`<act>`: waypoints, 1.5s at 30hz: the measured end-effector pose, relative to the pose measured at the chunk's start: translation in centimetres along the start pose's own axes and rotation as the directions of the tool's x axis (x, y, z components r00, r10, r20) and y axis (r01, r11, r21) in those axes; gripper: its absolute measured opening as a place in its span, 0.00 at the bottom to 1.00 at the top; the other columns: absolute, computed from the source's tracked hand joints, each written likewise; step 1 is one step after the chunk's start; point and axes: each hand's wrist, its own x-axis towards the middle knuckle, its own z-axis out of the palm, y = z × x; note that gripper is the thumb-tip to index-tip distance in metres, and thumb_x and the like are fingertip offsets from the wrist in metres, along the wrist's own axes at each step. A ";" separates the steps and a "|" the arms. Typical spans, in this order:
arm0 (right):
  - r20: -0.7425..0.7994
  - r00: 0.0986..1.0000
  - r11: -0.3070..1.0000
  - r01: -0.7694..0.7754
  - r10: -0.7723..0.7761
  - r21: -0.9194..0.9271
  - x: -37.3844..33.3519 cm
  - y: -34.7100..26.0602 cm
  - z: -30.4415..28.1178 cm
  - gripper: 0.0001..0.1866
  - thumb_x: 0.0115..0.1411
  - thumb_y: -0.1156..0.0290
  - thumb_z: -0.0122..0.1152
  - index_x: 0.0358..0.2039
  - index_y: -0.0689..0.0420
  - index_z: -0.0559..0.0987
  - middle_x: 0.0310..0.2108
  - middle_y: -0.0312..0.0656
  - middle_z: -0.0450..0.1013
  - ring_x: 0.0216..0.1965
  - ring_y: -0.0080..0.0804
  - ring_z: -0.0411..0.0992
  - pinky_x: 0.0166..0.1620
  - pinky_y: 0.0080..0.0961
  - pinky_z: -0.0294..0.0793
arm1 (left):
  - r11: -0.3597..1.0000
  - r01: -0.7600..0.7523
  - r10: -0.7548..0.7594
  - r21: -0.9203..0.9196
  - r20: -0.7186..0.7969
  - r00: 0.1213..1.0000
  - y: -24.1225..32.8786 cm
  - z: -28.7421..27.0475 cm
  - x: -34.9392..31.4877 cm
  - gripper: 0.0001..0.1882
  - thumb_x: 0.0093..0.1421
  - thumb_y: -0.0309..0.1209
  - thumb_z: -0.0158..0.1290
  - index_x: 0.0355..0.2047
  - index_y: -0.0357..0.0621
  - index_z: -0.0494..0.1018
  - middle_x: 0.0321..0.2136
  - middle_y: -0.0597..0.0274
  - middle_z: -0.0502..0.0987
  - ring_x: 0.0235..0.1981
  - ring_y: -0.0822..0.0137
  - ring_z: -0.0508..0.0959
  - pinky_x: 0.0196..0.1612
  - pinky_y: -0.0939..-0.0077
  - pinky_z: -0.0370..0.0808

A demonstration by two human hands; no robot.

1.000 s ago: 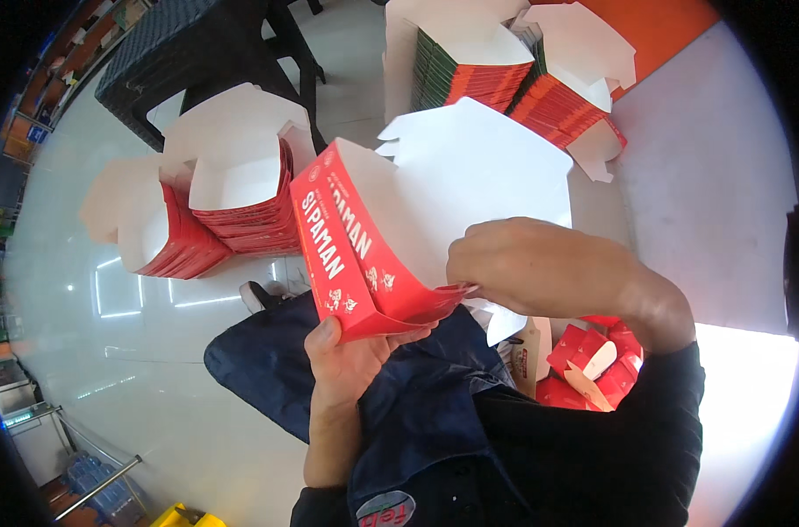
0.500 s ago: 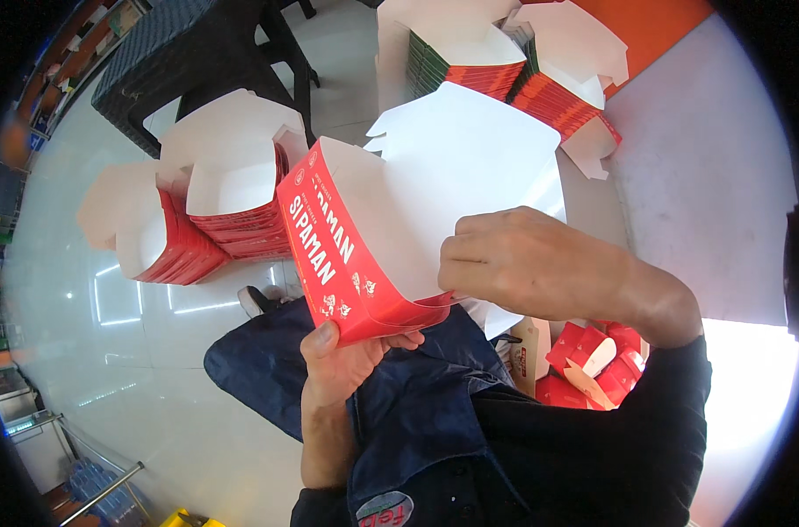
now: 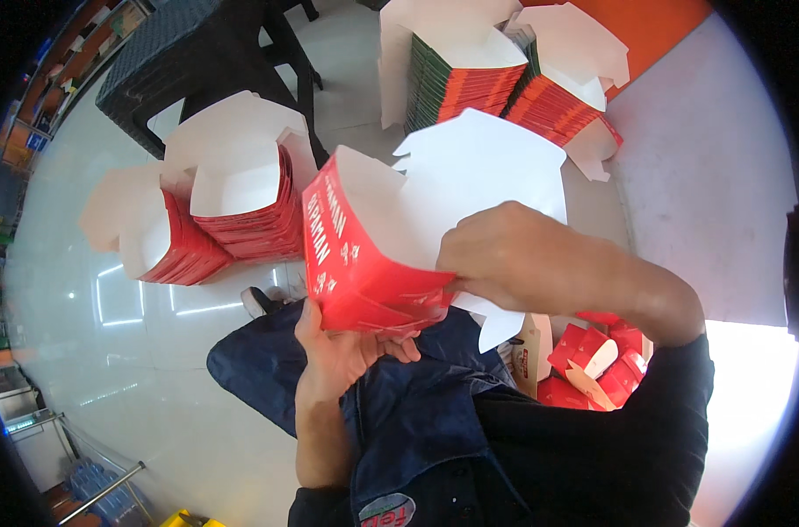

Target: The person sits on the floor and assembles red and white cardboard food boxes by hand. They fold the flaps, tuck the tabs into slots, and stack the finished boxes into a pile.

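Black stool (image 3: 184,61) on glossy floor (image 3: 145,369), red carton (image 3: 364,285) pinched in right grip (image 3: 500,255), cupped in left grip (image 3: 336,356)

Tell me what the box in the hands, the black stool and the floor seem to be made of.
Red-and-white box: likely paperboard, slightly glossy red outside, white inside; thin edges and cut, folded flaps show.
Black stool: probably moulded plastic, fairly matte, with a woven-look texture on the seat.
Floor: looks like polished tile, given bright reflections and faint seam lines; stone is possible.
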 end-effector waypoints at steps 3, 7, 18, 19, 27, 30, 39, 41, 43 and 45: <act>0.224 0.959 0.929 -0.233 0.171 0.287 0.3 1.0 -0.2 0.11 0.52 0.75 0.69 0.35 0.64 0.79 0.30 0.45 0.76 0.32 0.40 0.76 0.36 0.32 0.75 | 0.926 0.149 -0.121 0.346 -0.100 0.988 1.4 -0.4 -0.3 0.50 0.55 0.68 0.50 0.57 0.30 0.64 0.38 0.42 0.79 0.34 0.53 0.82 0.39 0.65 0.79; 0.374 0.864 0.638 -0.502 0.337 0.584 -0.6 1.3 2.2 0.13 0.54 0.73 0.70 0.39 0.65 0.80 0.33 0.43 0.79 0.34 0.31 0.77 0.40 0.29 0.76 | 0.270 0.260 -0.063 0.927 -0.252 0.966 4.6 3.3 -0.4 0.49 0.47 0.57 0.65 0.58 0.32 0.63 0.39 0.42 0.77 0.36 0.48 0.80 0.45 0.61 0.77; 0.336 0.869 -0.084 -0.329 0.364 0.941 -2.0 -1.0 2.8 0.21 0.53 0.76 0.72 0.48 0.61 0.78 0.45 0.40 0.79 0.46 0.23 0.76 0.51 0.26 0.75 | -0.061 -0.692 0.365 0.720 0.661 0.655 6.9 -0.5 2.3 0.61 0.34 0.45 0.77 0.65 0.48 0.52 0.63 0.35 0.54 0.65 0.34 0.59 0.64 0.43 0.59; 0.344 0.880 -0.100 -0.330 0.328 0.939 -1.7 -1.0 3.2 0.22 0.53 0.76 0.72 0.49 0.62 0.78 0.45 0.40 0.79 0.46 0.24 0.76 0.51 0.26 0.75 | 0.014 -0.771 0.409 0.637 0.700 0.586 6.9 -0.8 3.2 0.62 0.35 0.45 0.76 0.66 0.49 0.50 0.63 0.34 0.54 0.65 0.35 0.60 0.64 0.45 0.59; 0.288 0.916 -0.073 -0.279 0.280 0.957 -0.2 -1.8 2.8 0.23 0.54 0.76 0.70 0.51 0.64 0.77 0.45 0.42 0.79 0.46 0.27 0.76 0.52 0.27 0.74 | -0.203 -0.586 0.375 0.785 0.615 0.694 7.0 1.1 2.7 0.64 0.34 0.55 0.75 0.67 0.50 0.51 0.58 0.36 0.56 0.56 0.40 0.66 0.55 0.49 0.69; 0.350 0.910 0.023 -0.364 0.223 0.931 -0.4 -1.7 3.5 0.21 0.55 0.76 0.68 0.50 0.64 0.77 0.45 0.43 0.78 0.45 0.27 0.76 0.51 0.26 0.74 | -0.305 -0.539 0.451 0.785 0.617 0.645 5.3 0.8 2.2 0.64 0.32 0.67 0.70 0.63 0.47 0.56 0.57 0.39 0.61 0.59 0.41 0.65 0.61 0.47 0.63; 0.216 0.962 -0.036 -0.213 0.168 0.976 -1.1 -1.5 3.7 0.19 0.64 0.70 0.62 0.51 0.69 0.73 0.43 0.42 0.77 0.41 0.26 0.76 0.49 0.26 0.77 | -0.510 -0.481 0.580 0.713 0.698 0.420 4.8 0.0 1.5 0.43 0.51 0.44 0.69 0.60 0.59 0.53 0.56 0.43 0.60 0.56 0.44 0.71 0.60 0.43 0.70; 0.243 0.945 -0.019 -0.245 0.220 0.969 -0.4 -2.4 2.2 0.20 0.64 0.66 0.63 0.50 0.68 0.74 0.41 0.40 0.77 0.41 0.26 0.76 0.47 0.26 0.77 | -0.572 -0.469 0.581 0.673 0.736 0.348 4.9 -1.0 1.3 0.41 0.50 0.50 0.68 0.58 0.61 0.58 0.56 0.47 0.61 0.55 0.42 0.72 0.60 0.38 0.68; 0.241 0.930 0.132 -0.286 0.278 0.949 0.0 -2.6 1.2 0.19 0.64 0.64 0.64 0.46 0.67 0.76 0.36 0.41 0.77 0.39 0.26 0.77 0.44 0.26 0.77 | -0.615 -0.462 0.566 0.639 0.766 0.305 5.1 -1.2 1.2 0.41 0.48 0.55 0.68 0.57 0.62 0.61 0.55 0.50 0.61 0.55 0.41 0.72 0.60 0.35 0.66; 0.188 0.939 0.340 -0.284 0.288 0.897 0.2 -2.6 1.0 0.19 0.63 0.63 0.66 0.44 0.66 0.77 0.34 0.43 0.78 0.36 0.26 0.78 0.40 0.26 0.78 | -0.641 -0.453 0.539 0.619 0.784 0.309 5.5 -0.6 1.1 0.40 0.48 0.57 0.68 0.57 0.65 0.61 0.55 0.52 0.62 0.56 0.42 0.72 0.61 0.35 0.65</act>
